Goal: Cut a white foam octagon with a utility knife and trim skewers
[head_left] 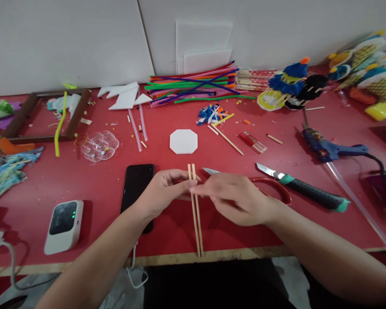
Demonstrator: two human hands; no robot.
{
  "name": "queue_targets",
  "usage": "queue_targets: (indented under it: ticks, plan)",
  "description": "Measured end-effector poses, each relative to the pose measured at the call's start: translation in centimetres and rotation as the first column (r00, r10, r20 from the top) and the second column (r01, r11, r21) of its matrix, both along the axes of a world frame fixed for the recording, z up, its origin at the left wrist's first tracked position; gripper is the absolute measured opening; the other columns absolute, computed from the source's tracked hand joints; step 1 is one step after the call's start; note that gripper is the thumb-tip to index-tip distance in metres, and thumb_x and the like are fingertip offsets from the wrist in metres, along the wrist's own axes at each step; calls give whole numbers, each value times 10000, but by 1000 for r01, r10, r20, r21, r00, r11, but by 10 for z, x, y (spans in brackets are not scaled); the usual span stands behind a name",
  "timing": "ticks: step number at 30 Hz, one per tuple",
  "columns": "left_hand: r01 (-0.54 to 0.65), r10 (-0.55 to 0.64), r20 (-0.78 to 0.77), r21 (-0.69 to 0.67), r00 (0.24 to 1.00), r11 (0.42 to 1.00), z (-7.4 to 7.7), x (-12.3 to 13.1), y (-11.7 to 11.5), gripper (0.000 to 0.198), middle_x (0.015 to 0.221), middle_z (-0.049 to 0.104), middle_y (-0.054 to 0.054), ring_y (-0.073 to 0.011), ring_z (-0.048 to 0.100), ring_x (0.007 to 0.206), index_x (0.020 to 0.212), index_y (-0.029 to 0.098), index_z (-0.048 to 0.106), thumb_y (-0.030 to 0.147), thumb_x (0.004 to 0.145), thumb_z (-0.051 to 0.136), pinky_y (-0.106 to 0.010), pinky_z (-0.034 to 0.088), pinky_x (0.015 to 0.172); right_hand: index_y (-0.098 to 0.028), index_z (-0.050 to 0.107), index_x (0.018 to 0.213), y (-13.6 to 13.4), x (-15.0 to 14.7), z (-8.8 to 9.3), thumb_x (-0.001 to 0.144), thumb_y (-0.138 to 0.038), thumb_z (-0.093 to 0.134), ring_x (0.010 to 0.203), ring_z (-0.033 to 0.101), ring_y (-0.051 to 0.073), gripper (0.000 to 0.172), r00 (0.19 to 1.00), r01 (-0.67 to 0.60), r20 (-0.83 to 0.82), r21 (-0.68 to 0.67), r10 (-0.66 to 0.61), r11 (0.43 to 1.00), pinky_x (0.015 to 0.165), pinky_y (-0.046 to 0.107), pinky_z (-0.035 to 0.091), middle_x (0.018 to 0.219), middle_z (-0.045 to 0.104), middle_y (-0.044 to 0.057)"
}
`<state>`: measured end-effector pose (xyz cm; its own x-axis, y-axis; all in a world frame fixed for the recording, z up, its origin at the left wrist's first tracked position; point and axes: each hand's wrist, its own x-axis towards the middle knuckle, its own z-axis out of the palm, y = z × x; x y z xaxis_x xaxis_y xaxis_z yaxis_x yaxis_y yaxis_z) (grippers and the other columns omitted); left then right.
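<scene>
Two thin wooden sticks (196, 219) stand side by side near the table's front edge, pointing away from me. My left hand (167, 189) pinches them near their far ends between thumb and fingers. My right hand (236, 197) reaches in from the right, its extended index finger at the sticks beside my left thumb; its other fingers are curled and slightly blurred. A white octagonal piece (183, 141) lies flat beyond the hands. Scissors with red handles (276, 189) lie partly hidden under my right hand.
A black phone (137, 184) lies partly under my left wrist. A white device (64, 227) sits left. At right are a utility knife (315, 193) and a blue glue gun (334, 148). Pipe cleaners (196, 86), a brown frame (79, 113) and crafted figures (289, 83) line the back.
</scene>
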<state>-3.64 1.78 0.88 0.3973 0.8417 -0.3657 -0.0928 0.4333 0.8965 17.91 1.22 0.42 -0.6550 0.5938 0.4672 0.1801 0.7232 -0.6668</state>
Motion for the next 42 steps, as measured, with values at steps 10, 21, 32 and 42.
queue_targets:
  ticks: [10, 21, 32, 42]
  plan:
    - [262, -264, -1, -138, 964, 955, 5, 1, -1, 309, 790, 731, -24, -171, 748, 674, 884, 170, 778, 406, 699, 853, -226, 588, 580, -233, 742, 1085, 5, -7, -7, 895, -355, 688, 849, 710, 150, 232, 968, 200, -21, -546, -251, 814, 728, 256, 566, 968, 762, 40]
    - [261, -271, -100, -109, 957, 959, 0, -1, -1, 249, 854, 782, -35, -131, 723, 778, 927, 190, 777, 381, 767, 793, -191, 551, 633, -236, 777, 924, 9, -11, -8, 799, -296, 758, 708, 701, 136, 139, 903, 254, -89, -679, -421, 689, 642, 253, 580, 854, 757, 16]
    - [308, -315, -51, -110, 948, 945, 3, -3, -2, 202, 827, 785, -17, -135, 743, 783, 921, 196, 712, 375, 831, 743, -221, 553, 695, -248, 798, 898, 10, -10, -8, 763, -315, 809, 660, 669, 117, 151, 852, 278, -205, -604, -482, 747, 555, 224, 545, 789, 741, 9]
    - [180, -181, 5, -131, 983, 975, -4, -1, -5, 400, 756, 769, -58, -201, 754, 781, 1037, 181, 674, 539, 860, 683, -269, 566, 678, -234, 789, 929, 13, -9, -10, 758, -314, 821, 638, 710, 139, 191, 856, 113, -270, -735, -441, 669, 624, 269, 609, 760, 774, 9]
